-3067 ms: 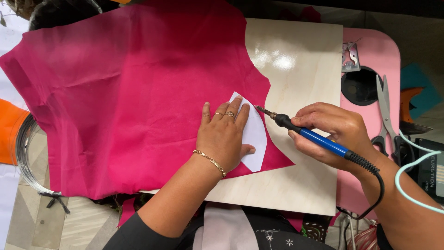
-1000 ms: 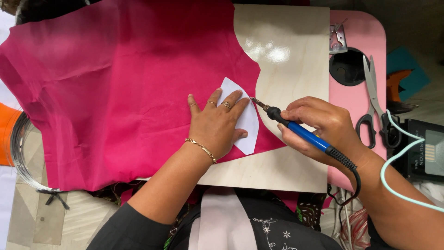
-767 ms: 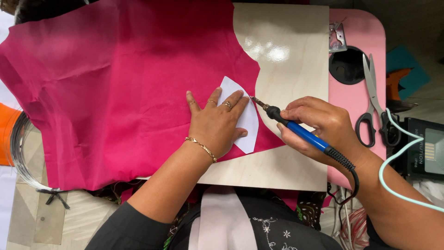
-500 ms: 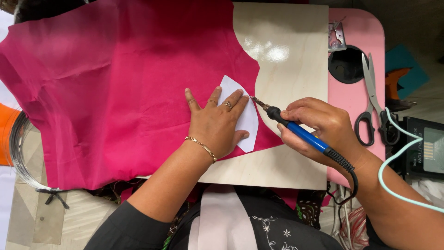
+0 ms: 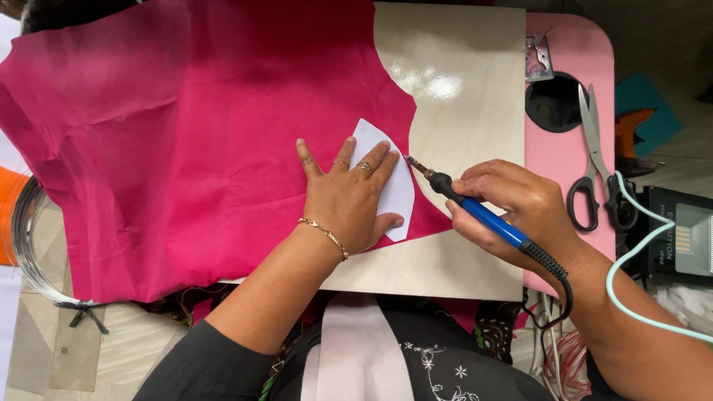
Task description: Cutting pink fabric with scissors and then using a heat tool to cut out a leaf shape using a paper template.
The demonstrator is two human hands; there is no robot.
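We press our left hand (image 5: 349, 197) flat, fingers spread, on the white paper template (image 5: 394, 186) over the pink fabric (image 5: 186, 134) — firm pressure keeps both from creeping. Our right hand (image 5: 520, 204) grips the blue-handled hot tool (image 5: 475, 208) like a pen; its tip belongs tight against the template's edge, moving slowly. Since half a second ago, almost nothing has shifted. Beyond, the scissors (image 5: 594, 160) lie on the pink table (image 5: 572, 44).

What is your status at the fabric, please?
Left hand flat on the white template, pinning it to the pink fabric. Right hand in a grip on the blue hot tool, tip at template edge. Nothing in the way.
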